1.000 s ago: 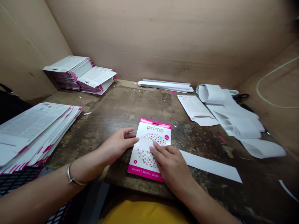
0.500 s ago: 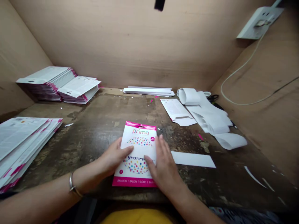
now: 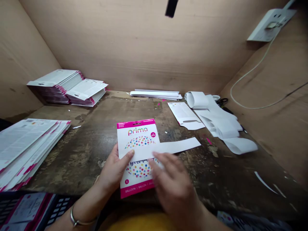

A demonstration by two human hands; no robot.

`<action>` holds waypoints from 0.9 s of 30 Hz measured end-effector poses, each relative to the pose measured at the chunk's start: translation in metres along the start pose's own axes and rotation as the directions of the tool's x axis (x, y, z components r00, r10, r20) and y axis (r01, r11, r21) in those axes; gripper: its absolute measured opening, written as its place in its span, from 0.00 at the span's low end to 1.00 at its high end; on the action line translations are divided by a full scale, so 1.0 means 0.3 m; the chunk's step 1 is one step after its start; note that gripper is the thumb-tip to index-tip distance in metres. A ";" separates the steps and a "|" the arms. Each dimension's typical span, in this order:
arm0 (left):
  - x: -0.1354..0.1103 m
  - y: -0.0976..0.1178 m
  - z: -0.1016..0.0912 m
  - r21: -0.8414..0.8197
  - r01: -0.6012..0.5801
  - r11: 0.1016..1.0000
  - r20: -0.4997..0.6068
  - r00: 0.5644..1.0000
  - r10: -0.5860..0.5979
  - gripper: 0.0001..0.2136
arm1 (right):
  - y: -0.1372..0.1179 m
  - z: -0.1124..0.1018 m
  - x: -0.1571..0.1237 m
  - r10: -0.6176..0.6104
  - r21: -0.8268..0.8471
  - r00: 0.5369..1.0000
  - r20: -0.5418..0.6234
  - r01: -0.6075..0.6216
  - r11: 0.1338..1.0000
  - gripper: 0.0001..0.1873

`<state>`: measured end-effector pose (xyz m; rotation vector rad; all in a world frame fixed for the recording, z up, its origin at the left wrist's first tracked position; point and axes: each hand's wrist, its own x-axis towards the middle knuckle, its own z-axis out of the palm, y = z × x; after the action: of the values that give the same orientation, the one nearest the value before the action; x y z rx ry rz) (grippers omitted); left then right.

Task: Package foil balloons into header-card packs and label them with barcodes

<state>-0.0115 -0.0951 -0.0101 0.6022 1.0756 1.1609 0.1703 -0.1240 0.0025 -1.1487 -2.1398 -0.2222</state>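
Balloon packet [image 3: 138,170], clamped by the left hand [image 3: 112,170], wants the white strip [image 3: 179,146] square across it; right hand [image 3: 173,181] blurred, grip unclear.

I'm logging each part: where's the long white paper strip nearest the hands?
At centre in the head view, the long white paper strip crosses the pink-and-white balloon packet and extends right past its edge, near the right hand.

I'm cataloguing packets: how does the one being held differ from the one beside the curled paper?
The held packet shows a colourful dotted design; the lying packet a pale printed side. A white strip crosses the held packet, not the lying packet. The left hand grasps the held packet; the lying packet rests on the table. Both are mostly white.
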 end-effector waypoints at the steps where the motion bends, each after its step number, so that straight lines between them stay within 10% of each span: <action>1: -0.007 -0.002 0.007 0.018 -0.039 0.999 -0.005 0.999 0.039 0.28 | -0.032 0.019 -0.017 -0.040 0.004 0.997 0.070 0.040 0.999 0.16; 9: -0.056 -0.023 0.007 -0.023 -0.087 0.996 -0.004 0.996 0.087 0.27 | -0.051 0.083 -0.079 0.402 0.142 0.894 0.197 -0.431 0.891 0.29; 13: -0.049 -0.032 -0.015 -0.066 -0.029 0.997 0.051 0.998 0.032 0.28 | -0.007 0.045 -0.021 0.596 0.603 0.672 0.440 -0.713 0.358 0.28; 16: -0.044 -0.036 -0.017 -0.091 0.014 0.996 0.064 0.998 -0.009 0.30 | 0.017 0.023 0.021 0.471 0.697 0.552 0.688 -0.684 -0.217 0.24; 18: -0.046 -0.039 -0.011 -0.110 0.034 0.993 0.058 0.998 -0.027 0.32 | 0.028 0.012 0.033 0.346 0.631 0.528 0.775 -0.652 -0.420 0.23; 27: -0.044 -0.024 -0.005 -0.137 0.073 0.988 0.143 0.988 -0.053 0.29 | 0.040 0.008 0.030 0.224 0.507 0.475 0.851 -0.629 -0.589 0.23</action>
<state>-0.0101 -0.1101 -0.0121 0.5255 0.8793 1.1137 0.1753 -0.1098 0.0043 -0.8925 -0.6258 2.0295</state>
